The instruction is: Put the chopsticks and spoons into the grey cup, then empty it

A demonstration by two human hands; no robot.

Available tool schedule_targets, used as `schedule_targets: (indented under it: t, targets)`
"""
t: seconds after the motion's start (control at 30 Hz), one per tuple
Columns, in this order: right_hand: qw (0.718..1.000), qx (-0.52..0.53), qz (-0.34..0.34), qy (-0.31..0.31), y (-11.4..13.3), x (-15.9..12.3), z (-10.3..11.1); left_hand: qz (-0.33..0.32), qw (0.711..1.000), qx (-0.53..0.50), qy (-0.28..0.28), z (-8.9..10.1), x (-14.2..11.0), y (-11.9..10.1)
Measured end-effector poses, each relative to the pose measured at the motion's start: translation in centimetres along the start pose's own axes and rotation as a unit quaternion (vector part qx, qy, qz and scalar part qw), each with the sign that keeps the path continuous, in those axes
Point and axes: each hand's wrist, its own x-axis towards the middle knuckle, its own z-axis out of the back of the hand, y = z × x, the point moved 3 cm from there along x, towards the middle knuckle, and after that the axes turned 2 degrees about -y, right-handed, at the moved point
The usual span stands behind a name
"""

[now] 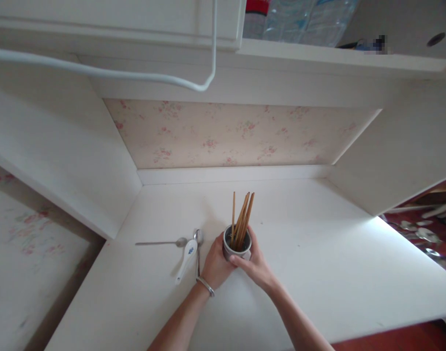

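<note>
Between my two hands is a grey round holder (227,253) with several wooden chopsticks (241,222) standing in it, leaning slightly right. My left hand (216,263) wraps round its left side, with a silver bangle at the wrist. My right hand (257,265) closes on its right side, the thumb across the front. Left of my left hand lie a white ceramic spoon (188,258) with a blue mark, a metal spoon (198,238) partly hidden by my left hand, and a long-handled metal spoon (160,243).
A white countertop (310,263) carries all this, with side panels left and right. Floral wallpaper (244,131) covers the back. Overhead are a shelf (318,56) with plastic bottles (292,19) and a bent white cable (135,75). Red floor (398,339) shows at lower right.
</note>
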Motion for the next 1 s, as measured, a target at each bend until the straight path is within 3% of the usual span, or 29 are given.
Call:
schedule_targets:
  t: [0.17, 0.3, 0.4, 0.5, 0.6, 0.73, 0.87, 1.0]
  targets:
    - [0.999, 0.034, 0.010, -0.017, -1.3, 0.2, -1.0, -0.028, 0.997, 0.072, -0.017, 0.1, -1.0, 1.0]
    - [0.999, 0.051, -0.005, -0.013, -2.1, 0.2, -1.0, -0.002, 0.984, 0.175, -0.021, 2.3, -2.7, 0.5]
    - [0.998, 0.057, -0.010, -0.013, -2.6, 0.0, -0.9, 0.013, 0.976, 0.219, 0.002, 5.8, -3.2, -1.4]
    - [0.998, 0.053, -0.010, -0.014, -3.0, -0.1, -0.7, -0.006, 0.947, 0.320, -0.001, 10.9, -2.5, -2.2]
    - [0.999, 0.048, -0.011, -0.010, -3.0, 0.0, -0.7, -0.003, 0.902, 0.431, -0.014, 16.3, -1.5, -0.2]
    - [0.999, 0.043, -0.005, -0.008, -2.5, 0.0, -0.5, 0.013, 0.853, 0.518, 0.065, 20.7, -1.2, 4.0]
    - [0.998, 0.064, -0.007, -0.017, -1.9, -0.1, -0.4, 0.026, 0.832, 0.545, 0.100, 21.5, -1.4, 5.3]
    - [0.998, 0.062, -0.001, -0.019, -1.7, -0.1, -0.3, 0.028, 0.844, 0.522, 0.120, 21.2, -1.3, 4.7]
